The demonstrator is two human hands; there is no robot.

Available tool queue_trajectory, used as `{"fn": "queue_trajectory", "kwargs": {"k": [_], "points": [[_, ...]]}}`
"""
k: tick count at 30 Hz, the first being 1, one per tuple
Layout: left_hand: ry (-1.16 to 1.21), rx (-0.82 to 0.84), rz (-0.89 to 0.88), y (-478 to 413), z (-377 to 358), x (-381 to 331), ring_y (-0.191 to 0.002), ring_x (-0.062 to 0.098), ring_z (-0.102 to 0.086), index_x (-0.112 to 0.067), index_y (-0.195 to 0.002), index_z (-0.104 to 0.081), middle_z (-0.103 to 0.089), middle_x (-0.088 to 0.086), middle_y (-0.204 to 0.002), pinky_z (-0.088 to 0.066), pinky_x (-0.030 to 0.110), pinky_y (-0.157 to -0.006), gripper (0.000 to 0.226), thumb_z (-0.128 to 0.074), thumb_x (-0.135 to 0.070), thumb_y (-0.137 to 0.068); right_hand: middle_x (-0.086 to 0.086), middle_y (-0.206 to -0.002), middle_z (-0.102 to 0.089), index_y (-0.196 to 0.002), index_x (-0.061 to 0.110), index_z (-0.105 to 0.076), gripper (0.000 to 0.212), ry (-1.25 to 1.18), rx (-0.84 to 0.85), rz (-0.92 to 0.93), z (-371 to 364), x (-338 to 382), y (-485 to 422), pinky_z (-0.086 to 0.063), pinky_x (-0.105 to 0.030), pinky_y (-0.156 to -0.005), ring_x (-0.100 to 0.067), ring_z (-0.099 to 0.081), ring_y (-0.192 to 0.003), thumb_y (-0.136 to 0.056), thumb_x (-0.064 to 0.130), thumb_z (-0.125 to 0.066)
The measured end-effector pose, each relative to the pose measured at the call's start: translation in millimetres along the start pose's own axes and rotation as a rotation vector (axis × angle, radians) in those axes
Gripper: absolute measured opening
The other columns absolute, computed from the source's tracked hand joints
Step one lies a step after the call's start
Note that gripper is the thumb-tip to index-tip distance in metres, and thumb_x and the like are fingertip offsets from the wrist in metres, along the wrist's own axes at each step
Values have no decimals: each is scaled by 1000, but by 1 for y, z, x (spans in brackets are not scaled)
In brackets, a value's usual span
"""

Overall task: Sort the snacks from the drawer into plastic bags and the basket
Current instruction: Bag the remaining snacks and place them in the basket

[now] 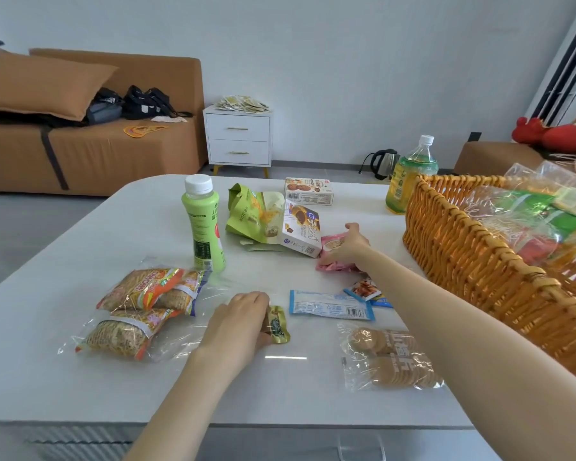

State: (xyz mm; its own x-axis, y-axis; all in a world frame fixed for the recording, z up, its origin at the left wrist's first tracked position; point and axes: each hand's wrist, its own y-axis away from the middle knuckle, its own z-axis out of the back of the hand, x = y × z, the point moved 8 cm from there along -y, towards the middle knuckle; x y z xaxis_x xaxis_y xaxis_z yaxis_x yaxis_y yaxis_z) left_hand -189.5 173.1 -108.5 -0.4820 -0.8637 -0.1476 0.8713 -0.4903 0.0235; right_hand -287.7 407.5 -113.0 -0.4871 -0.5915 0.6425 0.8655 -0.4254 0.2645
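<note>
Lit brightly and evenly by soft daylight. Throws only faint shadows across the table (80,227). Glints in a short white streak near its front edge and on the clear wrappers (389,357). Bends straight lines toward the edges. Looks slightly soft throughout.

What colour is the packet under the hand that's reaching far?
Pink. The right hand holds the pink packet on the table; the head view shows it.

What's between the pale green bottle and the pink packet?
Head view: an opened green bag and a white cake box lie between the pale green bottle and the pink packet.
</note>
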Motion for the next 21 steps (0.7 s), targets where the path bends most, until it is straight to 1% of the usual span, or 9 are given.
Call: {"fn": "queue_trajectory", "kwargs": {"k": [2, 4, 7, 10, 13, 15, 17, 19, 21], "points": [[-1, 6, -23, 0, -1, -3, -140, 20, -26, -15, -129, -40, -33, -1, -150, -35, 34, -101, 49, -59, -39, -90, -12, -136, -44, -143, 8, -20, 106, -33, -6, -13, 3, 0, 8, -42, -33, -91, -28, -45, -124, -65, 26, -89], [0, -3, -51, 0, -2, -6, -145, 15, -14, -16, -136, -35, -16, -8, -159, -30, 32, -106, 57, -58, -41, -90, -12, -132, -47, -137, 3, -25, 95, -68, -34, -45, 8, -4, 17, -43, -32, -87, -28, -48, -122, -67, 22, -87], [-7, -60, -94, 3, 4, -12, -140, 16, -20, -24, -145, -23, -21, -12, -155, -30, 32, -100, 70, -60, -43, -89, -13, -127, -50, -128, 6, -27, 87, -189, -127, -5, 19, -5, 28, -45, -35, -82, -29, -51, -117, -67, 17, -87], [-50, -34, -103, 5, 3, -18, -133, 20, -26, -26, -152, -7, -36, -7, -147, -30, 33, -99, 79, -56, -41, -92, -6, -109, -51, -121, 8, -30, 81, -340, -172, 57, 31, -3, 46, -46, -31, -75, -21, -55, -98, -66, 20, -88], [-112, 52, -44, 6, -2, -17, -131, 24, -30, -23, -153, -8, -41, -2, -144, -28, 35, -101, 75, -50, -45, -94, -11, -104, -62, -121, 3, -41, 88, -743, -10, 28, 27, -6, 70, -56, -29, -60, -19, -67, -82, -56, 35, -91], [-162, 64, -11, 7, -2, -16, -128, 24, -32, -23, -151, -20, -41, -2, -143, -28, 35, -97, 69, -48, -49, -94, -20, -99, -68, -110, 4, -52, 48, -1083, 180, -17, 21, -4, 92, -57, -27, -55, -22, -72, -75, -80, 32, -77], [-214, 55, 10, 8, -1, -17, -125, 24, -34, -25, -142, -38, -42, -1, -137, -28, 35, -93, 56, -48, -51, -93, -26, -96, -69, -111, 2, -50, 28, -1371, 362, -100, 13, -9, 118, -56, -25, -65, -25, -72, -69, -96, 26, -56], [-221, 47, 45, 8, 0, -18, -124, 24, -35, -24, -134, -47, -42, 1, -133, -28, 35, -92, 50, -50, -51, -92, -29, -98, -68, -128, 2, -45, 31, -1549, 485, -124, 11, -15, 139, -47, -23, -89, -30, -73, -69, -100, 15, -46], [-180, 55, 81, 8, -1, -19, -124, 24, -35, -23, -132, -50, -42, 3, -130, -29, 35, -94, 51, -54, -52, -89, -31, -102, -67, -139, 4, -39, 39, -1584, 530, -106, 10, -23, 151, -44, -26, -94, -33, -73, -80, -99, 4, -41]]}}
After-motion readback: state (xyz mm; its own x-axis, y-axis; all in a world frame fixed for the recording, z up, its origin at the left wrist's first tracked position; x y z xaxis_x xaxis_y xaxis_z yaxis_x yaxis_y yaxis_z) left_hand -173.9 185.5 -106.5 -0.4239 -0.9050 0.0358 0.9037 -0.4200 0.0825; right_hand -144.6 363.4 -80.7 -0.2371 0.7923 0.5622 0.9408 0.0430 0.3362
